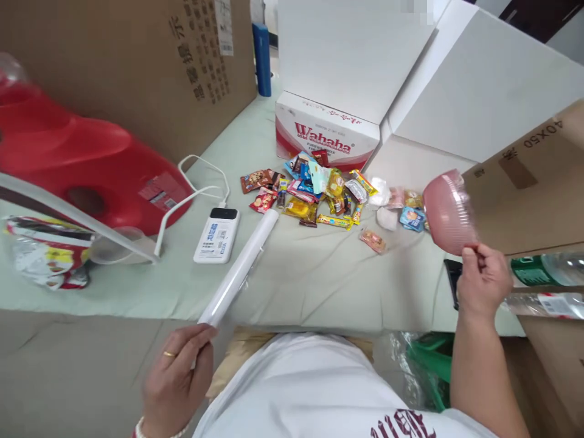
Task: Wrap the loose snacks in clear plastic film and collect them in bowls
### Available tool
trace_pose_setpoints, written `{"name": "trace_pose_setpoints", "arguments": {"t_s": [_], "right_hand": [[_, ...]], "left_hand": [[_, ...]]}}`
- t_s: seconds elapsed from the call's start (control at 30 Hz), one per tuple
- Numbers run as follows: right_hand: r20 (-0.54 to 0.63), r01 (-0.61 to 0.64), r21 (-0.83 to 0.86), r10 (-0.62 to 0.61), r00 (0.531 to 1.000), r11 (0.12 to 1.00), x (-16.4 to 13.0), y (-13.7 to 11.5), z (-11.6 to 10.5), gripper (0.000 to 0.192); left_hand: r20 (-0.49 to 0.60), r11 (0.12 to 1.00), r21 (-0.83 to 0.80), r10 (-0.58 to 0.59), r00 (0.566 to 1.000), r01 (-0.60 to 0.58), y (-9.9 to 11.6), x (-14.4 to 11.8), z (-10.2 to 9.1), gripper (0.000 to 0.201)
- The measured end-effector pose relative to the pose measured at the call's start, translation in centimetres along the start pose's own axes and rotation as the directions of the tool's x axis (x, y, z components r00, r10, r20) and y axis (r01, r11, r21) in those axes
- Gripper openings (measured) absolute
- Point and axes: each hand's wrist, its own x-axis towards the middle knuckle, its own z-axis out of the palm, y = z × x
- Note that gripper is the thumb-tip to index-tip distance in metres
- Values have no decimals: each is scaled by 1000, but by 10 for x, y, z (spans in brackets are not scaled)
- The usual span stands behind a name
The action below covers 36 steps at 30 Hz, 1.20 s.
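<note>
Gripping white roll [239,266], left hand [176,380] curled; right hand [482,281] pinching pink bowl [448,212].

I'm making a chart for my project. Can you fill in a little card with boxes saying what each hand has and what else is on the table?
left hand: the left hand holds one end of a white roll that lies slanted on the table
right hand: the right hand holds up a pink bowl, tilted, by its rim
middle of table: pile of snack packets
behind the pile: Wahaha box
beside the roll: white power bank with a cable
far left: red plastic thing
far right: bottles lying down
</note>
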Motion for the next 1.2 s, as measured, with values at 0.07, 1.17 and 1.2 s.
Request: {"name": "trace_pose_setpoints", "arguments": {"t_s": [0.07,1.17,1.2], "right_hand": [[77,140,-294,-123,989,945,-18,15,-21,36],[640,-351,181,161,751,919,-106,-96,47,38],[764,-503,253,149,628,826,-114,-120,67,43]], "left_hand": [[3,996,9,93,996,-93,8,9,11,30],[537,771,6,-540,648,637,28,88,66,53],[501,759,-34,-550,668,650,33,84,67,52]]}}
